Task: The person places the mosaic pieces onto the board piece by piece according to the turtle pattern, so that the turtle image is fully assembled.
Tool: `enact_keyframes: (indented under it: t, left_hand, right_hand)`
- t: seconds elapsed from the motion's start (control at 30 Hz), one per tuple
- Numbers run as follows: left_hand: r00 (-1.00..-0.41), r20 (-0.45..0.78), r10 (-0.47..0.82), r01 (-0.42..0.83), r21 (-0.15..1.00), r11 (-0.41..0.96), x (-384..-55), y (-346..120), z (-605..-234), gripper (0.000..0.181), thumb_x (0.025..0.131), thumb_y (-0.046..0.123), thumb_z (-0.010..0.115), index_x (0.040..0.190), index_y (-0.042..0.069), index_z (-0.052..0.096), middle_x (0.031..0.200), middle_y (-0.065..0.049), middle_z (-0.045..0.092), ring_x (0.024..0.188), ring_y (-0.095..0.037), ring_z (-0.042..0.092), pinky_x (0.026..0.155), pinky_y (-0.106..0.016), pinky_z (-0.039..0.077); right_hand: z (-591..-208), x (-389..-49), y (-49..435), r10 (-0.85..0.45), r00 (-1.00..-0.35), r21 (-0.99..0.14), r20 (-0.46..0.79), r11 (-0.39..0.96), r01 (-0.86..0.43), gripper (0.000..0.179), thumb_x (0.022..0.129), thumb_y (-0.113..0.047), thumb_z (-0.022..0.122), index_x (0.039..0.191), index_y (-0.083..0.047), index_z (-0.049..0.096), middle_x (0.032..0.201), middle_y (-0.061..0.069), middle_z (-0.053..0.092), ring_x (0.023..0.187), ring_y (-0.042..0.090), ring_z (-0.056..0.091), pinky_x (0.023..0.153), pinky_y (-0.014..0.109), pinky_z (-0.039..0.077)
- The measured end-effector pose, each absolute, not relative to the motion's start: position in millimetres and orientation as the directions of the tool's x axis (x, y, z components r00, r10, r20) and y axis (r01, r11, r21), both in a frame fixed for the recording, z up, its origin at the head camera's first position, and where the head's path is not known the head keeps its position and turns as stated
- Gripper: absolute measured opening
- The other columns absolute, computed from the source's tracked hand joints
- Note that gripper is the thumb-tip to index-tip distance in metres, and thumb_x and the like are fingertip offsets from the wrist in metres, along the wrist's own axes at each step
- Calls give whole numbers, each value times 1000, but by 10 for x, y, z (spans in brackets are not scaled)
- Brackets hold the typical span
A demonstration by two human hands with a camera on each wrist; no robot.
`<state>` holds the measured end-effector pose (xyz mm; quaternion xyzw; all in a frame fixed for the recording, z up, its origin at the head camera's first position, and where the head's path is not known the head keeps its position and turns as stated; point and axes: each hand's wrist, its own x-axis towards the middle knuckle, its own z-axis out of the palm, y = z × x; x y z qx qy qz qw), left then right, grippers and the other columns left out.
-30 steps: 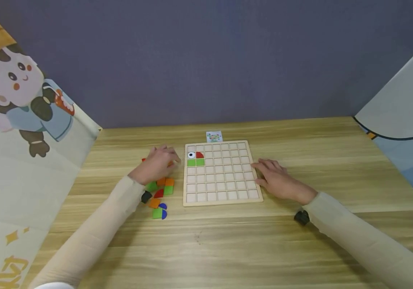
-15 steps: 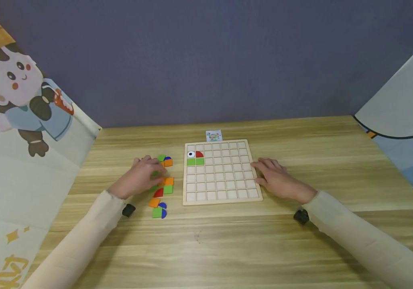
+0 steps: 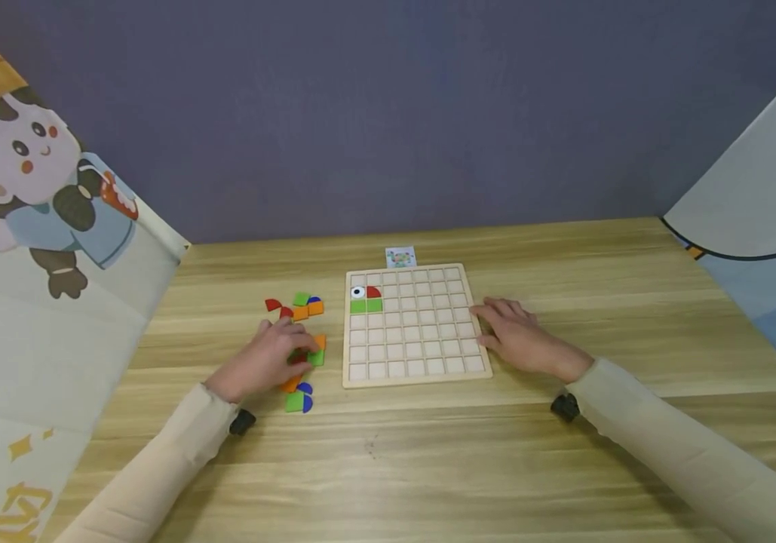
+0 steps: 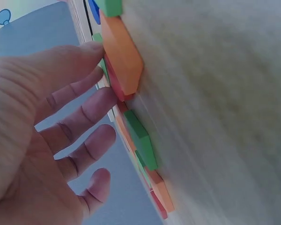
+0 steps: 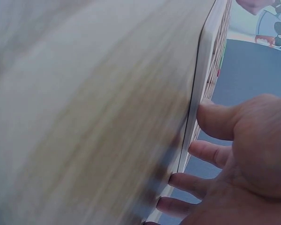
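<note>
Head view: on the wooden table (image 3: pixel 428 467) we are seeing the gridded board (image 3: pixel 412 334) lying, the right hand (image 3: pixel 516 337) resting relaxed fingers along its right edge; leftward, the left hand (image 3: pixel 262 362) is covering some coloured tiles (image 3: pixel 317 357), though whether it is pinching one, we cannot tell.

Wood-grain table (image 3: pixel 442 460) under gridded board (image 3: pixel 412 332), card (image 3: pixel 400 257) and coloured pieces (image 3: pixel 301 313)
</note>
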<state>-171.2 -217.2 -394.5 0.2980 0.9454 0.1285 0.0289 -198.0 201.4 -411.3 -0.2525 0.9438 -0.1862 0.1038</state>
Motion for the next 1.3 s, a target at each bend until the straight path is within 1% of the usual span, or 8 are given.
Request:
enact_keyframes:
  t: [0.33,0.57,0.93,1.0,1.07,1.17,1.23,1.3]
  left_hand:
    - [-832,-7,555,533,272,801,-1724,-2109,-3955,27,74,22,83,97,13,71,96,5,61,94,-19,49,73,-36,30]
    - [-836,-8,549,525,281,803,-1734,-2078,-3974,24,75,18,81,96,11,70,95,4,60,97,-19,50,87,-49,34]
    - [-782,134,609,622,238,746,-1780,-2074,-3897,21,75,20,81,90,12,70,89,3,65,91,-20,51,77,-38,31]
    - [-773,159,614,633,239,736,-1802,-2060,-3885,19,75,19,81,89,12,70,88,3,65,89,-19,52,78,-38,32]
    - [-772,173,612,636,247,731,-1825,-2040,-3877,16,76,19,81,87,12,71,87,3,65,89,-18,52,85,-42,34]
    - [-772,182,609,635,256,729,-1866,-1990,-3862,15,76,18,80,86,12,71,87,4,64,90,-18,53,97,-54,31]
    - [-770,186,611,638,252,727,-1899,-1957,-3861,15,76,18,81,86,12,72,87,4,63,89,-17,53,97,-58,29]
    - [-763,188,618,646,237,726,-1936,-1920,-3859,15,76,19,81,86,13,72,86,5,63,87,-16,51,92,-52,33]
  right_hand:
    - [-4113,-1973,2016,-518,-848,-415,-106,799,-436,52,99,-22,51,144,-4,33,147,28,21,131,47,19,95,69,20]
    - [-4109,-1976,2013,-519,-848,-405,-110,802,-439,52,99,-22,51,144,-4,33,147,28,22,131,47,20,94,69,21]
    - [-4100,-1971,2017,-521,-847,-413,-105,798,-440,51,99,-21,51,144,-4,33,147,28,22,132,46,19,94,69,21]
    - [-4102,-1971,2016,-520,-848,-414,-104,798,-439,51,99,-21,51,144,-4,33,147,28,22,132,46,19,94,70,21]
    - [-4104,-1972,2016,-520,-848,-414,-104,797,-439,51,99,-21,51,144,-4,33,147,28,22,132,46,19,94,70,20]
    - [-4104,-1973,2014,-521,-847,-412,-103,798,-441,51,99,-21,51,144,-4,33,147,28,22,132,46,19,94,69,21]
    - [-4098,-1969,2010,-521,-847,-413,-105,798,-439,51,99,-21,51,144,-4,34,146,28,22,132,46,19,94,69,21]
    - [-4092,-1965,2008,-520,-848,-415,-108,798,-437,51,99,-21,51,144,-4,34,146,28,22,132,46,19,94,69,20]
